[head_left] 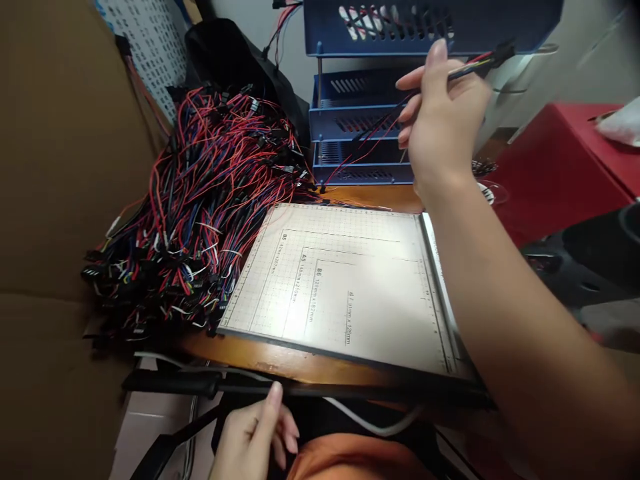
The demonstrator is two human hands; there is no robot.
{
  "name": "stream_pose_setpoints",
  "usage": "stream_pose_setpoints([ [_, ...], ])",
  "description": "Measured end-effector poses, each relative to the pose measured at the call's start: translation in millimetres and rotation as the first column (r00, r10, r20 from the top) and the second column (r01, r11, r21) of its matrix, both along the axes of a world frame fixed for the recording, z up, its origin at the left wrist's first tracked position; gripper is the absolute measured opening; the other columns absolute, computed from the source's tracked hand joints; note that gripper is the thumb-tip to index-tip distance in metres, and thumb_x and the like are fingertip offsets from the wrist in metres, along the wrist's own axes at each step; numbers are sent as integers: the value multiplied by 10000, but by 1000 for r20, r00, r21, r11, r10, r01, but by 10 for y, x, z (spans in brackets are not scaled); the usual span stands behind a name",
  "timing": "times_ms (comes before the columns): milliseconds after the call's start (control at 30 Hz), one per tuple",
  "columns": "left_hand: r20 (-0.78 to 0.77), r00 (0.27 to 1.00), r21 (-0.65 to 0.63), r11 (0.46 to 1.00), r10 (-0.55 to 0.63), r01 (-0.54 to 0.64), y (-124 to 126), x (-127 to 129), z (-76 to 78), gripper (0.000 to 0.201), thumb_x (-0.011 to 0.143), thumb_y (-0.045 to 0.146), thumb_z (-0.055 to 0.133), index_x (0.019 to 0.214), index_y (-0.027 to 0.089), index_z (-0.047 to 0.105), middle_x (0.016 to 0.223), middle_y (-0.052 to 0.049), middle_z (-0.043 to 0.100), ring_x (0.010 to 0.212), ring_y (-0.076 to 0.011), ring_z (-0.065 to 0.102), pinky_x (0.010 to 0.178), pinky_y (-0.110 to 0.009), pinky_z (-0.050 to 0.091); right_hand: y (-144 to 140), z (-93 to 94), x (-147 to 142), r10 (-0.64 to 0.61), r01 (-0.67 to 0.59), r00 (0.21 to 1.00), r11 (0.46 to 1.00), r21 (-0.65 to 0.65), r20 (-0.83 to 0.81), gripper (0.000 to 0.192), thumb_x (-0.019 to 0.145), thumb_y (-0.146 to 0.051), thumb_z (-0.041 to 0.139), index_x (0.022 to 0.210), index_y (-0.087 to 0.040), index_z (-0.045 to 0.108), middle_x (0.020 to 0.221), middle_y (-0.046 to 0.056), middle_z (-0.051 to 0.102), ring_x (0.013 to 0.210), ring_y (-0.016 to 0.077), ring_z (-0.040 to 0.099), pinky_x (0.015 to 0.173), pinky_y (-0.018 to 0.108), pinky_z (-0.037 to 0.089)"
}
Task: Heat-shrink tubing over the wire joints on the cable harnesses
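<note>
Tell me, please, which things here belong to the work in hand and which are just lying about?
In hand: wire lead pinched in the right hand; heap of wire leads; cutting board; its black arm under the left hand.

Lying about: blue trays; red box; black bag.

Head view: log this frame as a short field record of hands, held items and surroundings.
right hand: raised right hand, fingers pinched on a thin red-and-black wire lead with a black connector
left hand: left hand low at the desk's near edge, thumb against the long black cutter arm
centre: beige gridded paper-trimmer board on the brown wooden desk
left of board: large tangled heap of red, blue and black wire leads
behind: blue plastic stacked trays
</note>
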State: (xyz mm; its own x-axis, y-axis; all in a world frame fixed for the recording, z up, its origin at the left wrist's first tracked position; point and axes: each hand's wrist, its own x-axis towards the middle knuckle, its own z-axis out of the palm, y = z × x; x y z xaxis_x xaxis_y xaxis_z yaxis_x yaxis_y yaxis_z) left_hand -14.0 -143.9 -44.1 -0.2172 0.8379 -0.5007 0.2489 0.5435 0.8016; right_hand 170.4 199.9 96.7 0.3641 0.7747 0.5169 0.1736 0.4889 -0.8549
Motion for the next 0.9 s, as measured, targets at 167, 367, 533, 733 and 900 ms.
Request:
stream_pose_setpoints([
  [167,194,898,-202,912,396,-358,72,-124,-128,958,510,1035,626,656,99,774,721,-186,776,434,-153,595,367,-217,357,-27,-16,-50,42,-42,999,999,-16,-31,481,1127,-193,472,668,-167,611,449,-67,460,349,77,410,422,271,272],
  [367,148,879,-164,888,453,-430,198,-112,-58,824,563,903,725,590,80,765,569,-192,727,417,-142,547,438,-237,384,-91,-45,-44,52,-53,998,999,-4,-16,482,1123,-212,470,668,-159,618,467,-62,465,343,56,399,413,253,253],
  [533,70,900,-135,898,429,-418,252,-112,40,826,548,915,698,557,92,765,586,-206,739,422,-154,555,452,-259,390,-124,-34,-24,49,-50,998,998,-38,-35,509,1130,-200,450,646,-173,603,461,-54,465,331,65,384,411,276,235],
  [733,89,907,-122,908,412,-400,342,-115,64,857,546,945,673,567,93,765,596,-212,743,401,-146,537,427,-254,379,-167,-59,-7,82,-85,995,995,-55,-54,511,1132,-193,460,646,-183,615,474,-49,468,334,83,405,390,298,248],
  [900,98,944,-66,949,314,-309,329,-146,40,925,618,996,596,623,95,801,602,-187,738,506,-205,635,487,-288,496,-177,14,28,105,-109,992,992,-56,-71,419,1133,-205,469,765,-157,665,537,-46,554,354,83,503,341,253,325],
])
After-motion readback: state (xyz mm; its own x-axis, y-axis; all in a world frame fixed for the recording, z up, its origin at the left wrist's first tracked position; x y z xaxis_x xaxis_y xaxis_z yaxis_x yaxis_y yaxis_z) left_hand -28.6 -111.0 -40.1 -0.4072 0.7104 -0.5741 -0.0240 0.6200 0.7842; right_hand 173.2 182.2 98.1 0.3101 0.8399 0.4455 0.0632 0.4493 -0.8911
